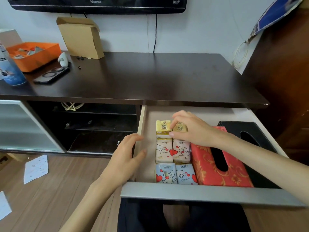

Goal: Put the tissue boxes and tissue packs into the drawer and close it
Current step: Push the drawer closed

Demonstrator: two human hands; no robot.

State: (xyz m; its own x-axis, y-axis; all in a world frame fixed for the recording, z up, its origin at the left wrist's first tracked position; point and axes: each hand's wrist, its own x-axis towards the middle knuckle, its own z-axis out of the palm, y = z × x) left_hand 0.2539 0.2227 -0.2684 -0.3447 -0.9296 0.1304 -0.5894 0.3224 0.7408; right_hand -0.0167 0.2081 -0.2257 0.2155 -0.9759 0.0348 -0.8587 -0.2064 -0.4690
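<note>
The drawer [197, 193] stands pulled out under the dark tabletop. Inside lie several tissue packs in two columns: two blue ones [175, 174] at the front, two pink ones [173, 152] in the middle, two yellow ones at the back. A red patterned tissue box [205, 166] lies to their right, and a black tissue box [260, 136] beside it. My right hand [192, 128] reaches into the drawer, fingers pinched on the right yellow pack [180, 128]. The left yellow pack [163, 128] lies beside it. My left hand [128, 154] rests open against the drawer's left wall.
On the dark tabletop [150, 77] sit an orange tray [36, 54], a phone [51, 75], a blue-white canister [10, 71] and an open cardboard box [82, 37]. A TV hangs above. Papers [36, 168] lie on the wood floor. My knees are below the drawer front.
</note>
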